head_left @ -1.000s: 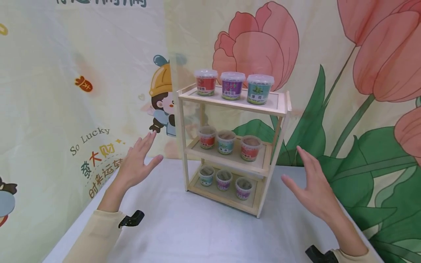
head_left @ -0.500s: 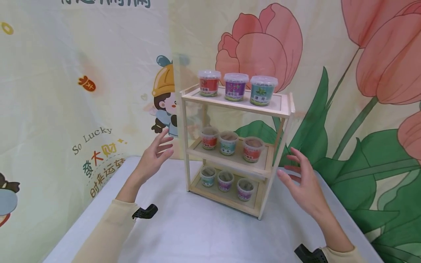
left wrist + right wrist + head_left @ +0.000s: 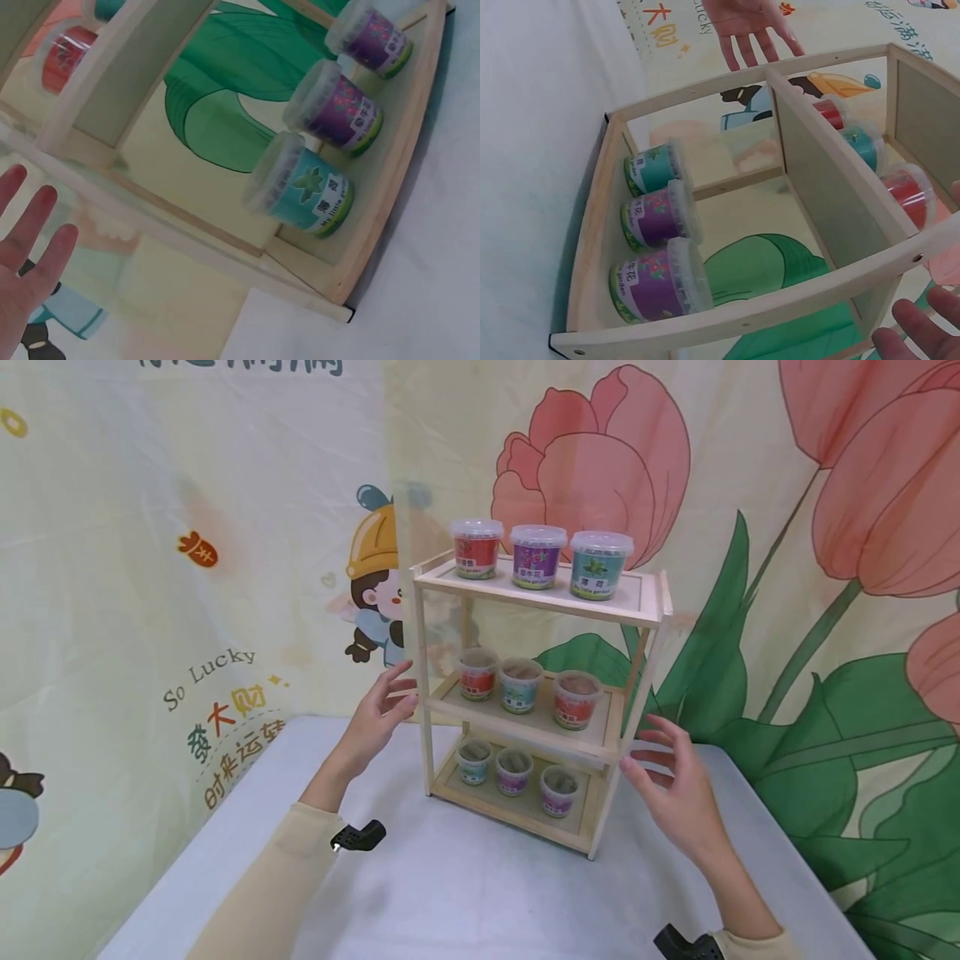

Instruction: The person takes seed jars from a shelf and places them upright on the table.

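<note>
A three-tier wooden shelf rack [image 3: 517, 735] stands on the white table. On its top tier are a red cup [image 3: 477, 558], a purple cup [image 3: 536, 564] and a teal cup [image 3: 597, 572], all lidded. My left hand [image 3: 375, 722] is beside the left front post, fingers slightly bent and holding nothing. Close by the right post, my right hand [image 3: 681, 797] has bent fingers apart and thumb tip [image 3: 628, 765] right at the post. In the right wrist view, the left hand [image 3: 751, 24] shows across the rack from the right fingers [image 3: 922, 330].
The middle tier carries a red cup [image 3: 477, 683], a teal cup [image 3: 519, 693] and another red cup [image 3: 574, 708]. Below are a teal cup [image 3: 311, 196] and two purple cups, one nearer it [image 3: 345, 116]. A printed backdrop [image 3: 225, 527] hangs behind the white tabletop [image 3: 450, 893].
Both hands have moved inward toward the rack's sides, and their fingers have gone from straight to slightly bent. The rack and cups stay in place; the head view has shifted slightly.
</note>
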Tool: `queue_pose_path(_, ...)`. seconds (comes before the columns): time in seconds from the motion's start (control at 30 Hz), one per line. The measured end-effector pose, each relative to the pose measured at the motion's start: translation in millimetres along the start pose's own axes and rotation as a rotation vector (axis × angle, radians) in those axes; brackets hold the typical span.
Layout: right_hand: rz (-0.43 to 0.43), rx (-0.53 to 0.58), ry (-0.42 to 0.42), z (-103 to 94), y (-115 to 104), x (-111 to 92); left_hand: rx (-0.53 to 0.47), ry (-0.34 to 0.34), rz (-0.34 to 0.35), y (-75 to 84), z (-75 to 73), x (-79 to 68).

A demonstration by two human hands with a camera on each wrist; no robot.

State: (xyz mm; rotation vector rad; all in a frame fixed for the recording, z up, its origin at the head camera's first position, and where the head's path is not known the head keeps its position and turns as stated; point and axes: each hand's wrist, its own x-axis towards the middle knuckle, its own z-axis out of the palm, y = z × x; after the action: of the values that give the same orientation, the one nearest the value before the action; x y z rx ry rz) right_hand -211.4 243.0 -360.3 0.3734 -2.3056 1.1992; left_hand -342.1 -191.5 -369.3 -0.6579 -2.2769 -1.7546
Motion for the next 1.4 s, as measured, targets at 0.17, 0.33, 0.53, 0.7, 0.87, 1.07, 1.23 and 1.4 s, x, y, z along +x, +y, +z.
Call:
queue_pose_path(0.17,0.013,0.003,0.004,6.6,5,-3,-0.052,-0.005,-0.019,-10.4,7.6,2.7)
queue_pose_path(0.33,0.022,0.005,0.015,11.9,8,-4,-0.068,-0.008,-0.02,-17.9,13.1,2.6)
queue_pose_path(0.53,0.034,-0.013,0.007,16.2,9,-4,-0.046,0.01,-0.029,-22.6,17.1,2.7)
queue_pose_path(0.7,0.041,-0.023,0.005,18.5,10,-6,-0.032,0.016,-0.042,-25.8,18.6,4.6)
queue_pose_path(0.87,0.041,-0.031,0.017,21.4,10,-6,-0.037,0.021,-0.037,-26.7,17.9,5.3)
queue_pose_path(1.07,0.038,-0.021,0.035,23.1,10,-5,-0.045,0.026,-0.042,-24.0,18.2,4.7)
queue_pose_path(1.23,0.055,-0.04,0.043,23.3,10,-3,-0.045,0.014,-0.04,-21.1,17.9,6.9)
queue_pose_path(1.4,0.057,-0.045,0.05,23.7,11,-2,-0.028,0.015,-0.047,-19.2,16.2,7.2)
